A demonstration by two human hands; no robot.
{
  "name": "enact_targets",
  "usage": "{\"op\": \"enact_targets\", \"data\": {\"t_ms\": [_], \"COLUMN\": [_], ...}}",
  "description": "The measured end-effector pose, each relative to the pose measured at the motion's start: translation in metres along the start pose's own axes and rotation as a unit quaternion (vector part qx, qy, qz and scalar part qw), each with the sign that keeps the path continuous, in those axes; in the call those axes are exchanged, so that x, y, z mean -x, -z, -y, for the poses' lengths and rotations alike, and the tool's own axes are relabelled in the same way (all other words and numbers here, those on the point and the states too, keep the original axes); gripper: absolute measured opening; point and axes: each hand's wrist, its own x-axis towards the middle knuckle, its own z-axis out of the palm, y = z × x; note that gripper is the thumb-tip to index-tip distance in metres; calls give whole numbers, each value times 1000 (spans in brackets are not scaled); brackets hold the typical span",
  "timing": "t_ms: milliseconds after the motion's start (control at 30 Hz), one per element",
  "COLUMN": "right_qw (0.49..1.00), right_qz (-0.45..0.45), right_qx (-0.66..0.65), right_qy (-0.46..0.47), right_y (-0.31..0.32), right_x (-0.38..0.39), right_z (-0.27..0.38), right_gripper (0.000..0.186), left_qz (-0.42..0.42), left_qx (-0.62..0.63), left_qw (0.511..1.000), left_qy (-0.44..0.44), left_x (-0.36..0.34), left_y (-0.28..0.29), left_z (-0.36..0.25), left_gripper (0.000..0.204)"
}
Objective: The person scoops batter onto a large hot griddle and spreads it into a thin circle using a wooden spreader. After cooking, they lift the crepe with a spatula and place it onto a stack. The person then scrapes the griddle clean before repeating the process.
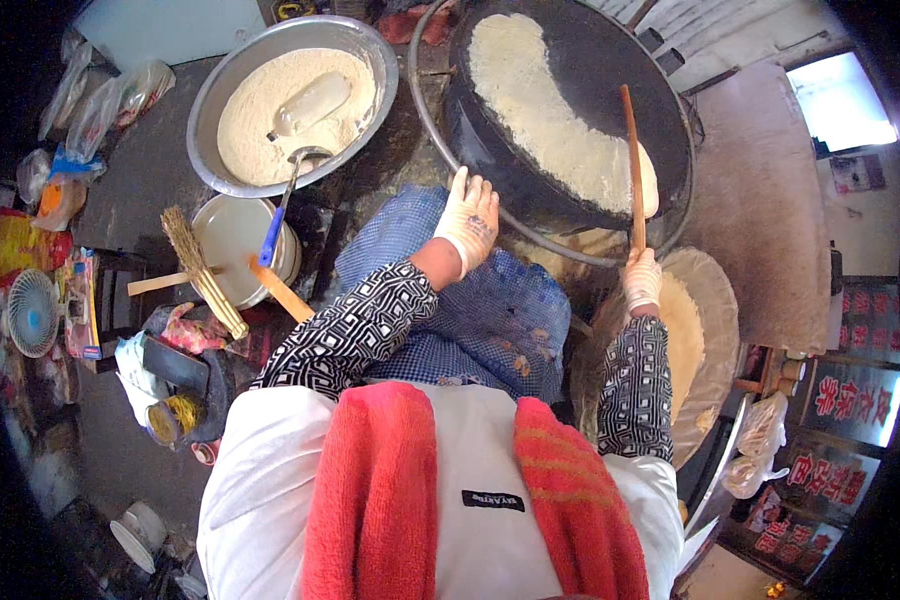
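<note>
By the griddle [595,75], left fingers [484,200] extend loosely, empty; right fingers [643,268] clasp a wooden stick [634,160].

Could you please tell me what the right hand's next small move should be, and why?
Probably the right hand should sweep the wooden blade onward over the bare part of the black griddle: the pale batter forms only a curved band along the left and near sides, ending just past the blade, while much of the dark surface beyond lies uncovered.
</note>
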Motion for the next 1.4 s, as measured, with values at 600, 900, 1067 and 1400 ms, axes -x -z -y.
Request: {"op": "enact_targets", "data": {"t_ms": [600,900,1067,1400], "right_qw": [1000,1000,995,965], "right_qz": [-7,22,68,103], "right_qx": [-17,-7,-60,-228], "right_qy": [-2,3,33,-74], "right_y": [18,9,23,-29], "right_x": [-16,5,16,7], "right_z": [-7,-35,18,-21], "right_gripper": [35,30,36,46], "left_qz": [-28,-110,-40,-76], "left_qx": [5,88,4,-12], "left_qw": [991,990,999,996], "left_qy": [129,-15,12,40], "left_x": [-34,-7,-2,-13], "left_y": [-1,9,10,9], "left_z": [64,-23,1,39], "left_gripper": [52,54,52,56]}}
